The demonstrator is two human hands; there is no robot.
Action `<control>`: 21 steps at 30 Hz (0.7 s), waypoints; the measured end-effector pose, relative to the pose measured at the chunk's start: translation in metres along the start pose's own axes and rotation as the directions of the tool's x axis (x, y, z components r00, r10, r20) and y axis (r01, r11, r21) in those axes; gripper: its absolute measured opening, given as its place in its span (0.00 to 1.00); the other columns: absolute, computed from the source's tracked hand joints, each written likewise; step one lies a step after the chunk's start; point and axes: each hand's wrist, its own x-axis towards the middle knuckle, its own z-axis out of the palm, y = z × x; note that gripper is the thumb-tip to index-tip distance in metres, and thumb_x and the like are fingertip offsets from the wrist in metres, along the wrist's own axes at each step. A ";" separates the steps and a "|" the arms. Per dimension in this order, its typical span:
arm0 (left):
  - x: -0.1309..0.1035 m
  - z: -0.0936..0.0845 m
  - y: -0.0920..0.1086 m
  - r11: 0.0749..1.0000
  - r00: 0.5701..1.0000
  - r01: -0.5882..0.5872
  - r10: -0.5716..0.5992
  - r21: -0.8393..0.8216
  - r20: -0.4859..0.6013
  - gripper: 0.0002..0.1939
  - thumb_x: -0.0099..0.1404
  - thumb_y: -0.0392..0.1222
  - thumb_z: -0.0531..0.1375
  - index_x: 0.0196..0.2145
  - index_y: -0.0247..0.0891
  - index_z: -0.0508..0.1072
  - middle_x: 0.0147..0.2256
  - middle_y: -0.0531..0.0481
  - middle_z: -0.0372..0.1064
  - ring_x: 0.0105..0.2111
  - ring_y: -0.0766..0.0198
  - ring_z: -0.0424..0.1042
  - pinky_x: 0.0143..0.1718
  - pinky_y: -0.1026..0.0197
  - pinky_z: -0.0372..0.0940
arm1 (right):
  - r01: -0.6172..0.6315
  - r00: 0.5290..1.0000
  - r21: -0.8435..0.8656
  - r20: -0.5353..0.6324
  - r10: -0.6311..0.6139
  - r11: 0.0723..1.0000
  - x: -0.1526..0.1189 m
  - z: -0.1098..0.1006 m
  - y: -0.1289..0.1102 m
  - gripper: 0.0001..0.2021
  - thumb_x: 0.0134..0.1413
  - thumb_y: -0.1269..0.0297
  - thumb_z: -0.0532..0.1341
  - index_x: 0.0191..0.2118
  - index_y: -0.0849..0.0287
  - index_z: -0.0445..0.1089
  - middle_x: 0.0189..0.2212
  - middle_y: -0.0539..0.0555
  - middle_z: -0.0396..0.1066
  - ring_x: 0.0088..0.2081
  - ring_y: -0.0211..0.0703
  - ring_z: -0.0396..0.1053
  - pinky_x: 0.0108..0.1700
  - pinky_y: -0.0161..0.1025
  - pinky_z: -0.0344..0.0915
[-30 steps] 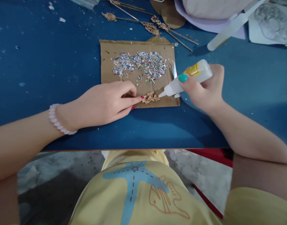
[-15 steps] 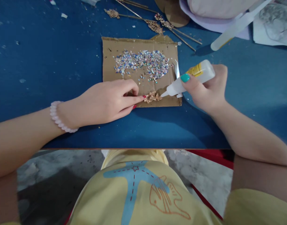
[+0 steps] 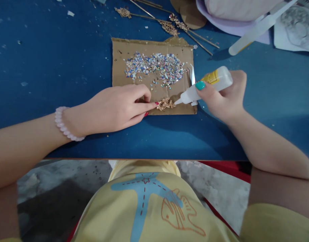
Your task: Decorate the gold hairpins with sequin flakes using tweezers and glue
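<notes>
Your right grip (image 3: pixel 225 99), closed round the bottle (image 3: pixel 223 80), seemingly doses the ornament (image 3: pixel 166 104) toward the surface's (image 3: pixel 169 144) near edge; next, squeeze sparingly, your half-curled left grip (image 3: pixel 120 108) steadying it by fingertip.

The openwork ornament (image 3: pixel 165 104) looks like shiny metal, the bottle (image 3: pixel 189 94) smooth translucent plastic, the sheet (image 3: pixel 119 79) matt cardboard (faintly creased), the chips (image 3: pixel 172 65) glossy and glittering, and the table (image 3: pixel 43 67) smooth with a dull sheen.

1 head-worn camera looks forward and down, above the table (image 3: pixel 43 74).
</notes>
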 end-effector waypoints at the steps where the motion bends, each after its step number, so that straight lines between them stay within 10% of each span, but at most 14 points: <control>1: 0.000 0.000 0.000 1.000 1.000 -0.004 0.004 0.005 -0.008 0.19 0.72 0.45 0.46 0.51 0.37 0.70 0.46 0.42 0.66 0.40 0.56 0.69 0.35 0.55 0.67 | 0.001 1.000 -0.010 0.002 -0.001 1.000 0.000 0.000 0.001 0.27 0.48 0.37 0.59 0.16 0.55 0.56 0.14 0.49 0.54 0.19 0.35 0.47 0.20 0.39 0.44; 21: 0.000 0.002 0.000 0.994 0.997 0.073 -0.075 -0.079 -0.021 0.16 0.71 0.45 0.48 0.49 0.38 0.70 0.44 0.44 0.68 0.38 0.60 0.71 0.34 0.59 0.66 | 0.013 0.996 0.052 -0.094 -0.008 0.999 -0.004 -0.004 0.005 0.26 0.47 0.36 0.59 0.18 0.54 0.60 0.15 0.50 0.57 0.20 0.39 0.56 0.22 0.41 0.52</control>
